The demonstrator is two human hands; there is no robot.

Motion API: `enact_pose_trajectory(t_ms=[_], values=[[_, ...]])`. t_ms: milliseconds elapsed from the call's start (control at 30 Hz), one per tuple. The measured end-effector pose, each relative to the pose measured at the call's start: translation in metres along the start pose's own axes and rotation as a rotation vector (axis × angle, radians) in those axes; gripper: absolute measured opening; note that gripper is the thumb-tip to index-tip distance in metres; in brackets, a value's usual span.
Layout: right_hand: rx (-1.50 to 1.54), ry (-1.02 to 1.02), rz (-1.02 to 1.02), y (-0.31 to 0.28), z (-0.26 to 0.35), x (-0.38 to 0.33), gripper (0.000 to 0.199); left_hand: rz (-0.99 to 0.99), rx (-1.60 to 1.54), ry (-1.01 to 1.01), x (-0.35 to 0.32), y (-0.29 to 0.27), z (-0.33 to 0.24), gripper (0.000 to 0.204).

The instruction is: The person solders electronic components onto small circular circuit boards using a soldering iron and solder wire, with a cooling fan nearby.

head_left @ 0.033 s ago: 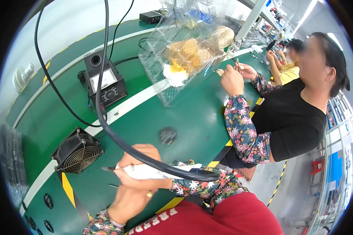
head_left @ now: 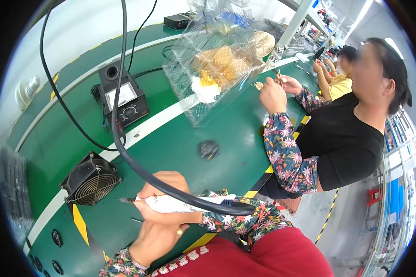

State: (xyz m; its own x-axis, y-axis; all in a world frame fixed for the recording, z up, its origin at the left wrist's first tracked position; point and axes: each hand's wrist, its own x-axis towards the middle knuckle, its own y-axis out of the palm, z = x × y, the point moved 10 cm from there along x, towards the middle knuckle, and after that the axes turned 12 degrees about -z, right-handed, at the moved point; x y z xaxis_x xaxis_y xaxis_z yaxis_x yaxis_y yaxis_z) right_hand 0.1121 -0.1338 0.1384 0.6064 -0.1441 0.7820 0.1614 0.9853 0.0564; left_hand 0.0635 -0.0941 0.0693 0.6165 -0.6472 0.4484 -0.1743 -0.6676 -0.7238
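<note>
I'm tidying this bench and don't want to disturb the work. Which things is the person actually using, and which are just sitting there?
In use:
- white-handled soldering iron, gripped in the right hand
- its black cable
- left hand, pressed under the right

Sitting about:
- soldering station
- black fan
- clear plastic trays
- small black round part

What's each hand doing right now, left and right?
Left hand: closed under the right, what it grips cannot be told.
Right hand: closed on the white soldering iron.
</note>
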Motion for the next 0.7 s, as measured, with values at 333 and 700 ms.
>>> enact_pose_trajectory(t_ms=[333,700], values=[[-0.07,-0.033,0.067,0.011,-0.009,-0.009,0.009,-0.088,0.245,-0.048,-0.036,-0.041,0.021,0.013],[-0.042,0.164,0.193,0.027,-0.011,-0.026,0.01,-0.621,0.855,-0.768,-0.19,-0.179,0.086,0.008]])
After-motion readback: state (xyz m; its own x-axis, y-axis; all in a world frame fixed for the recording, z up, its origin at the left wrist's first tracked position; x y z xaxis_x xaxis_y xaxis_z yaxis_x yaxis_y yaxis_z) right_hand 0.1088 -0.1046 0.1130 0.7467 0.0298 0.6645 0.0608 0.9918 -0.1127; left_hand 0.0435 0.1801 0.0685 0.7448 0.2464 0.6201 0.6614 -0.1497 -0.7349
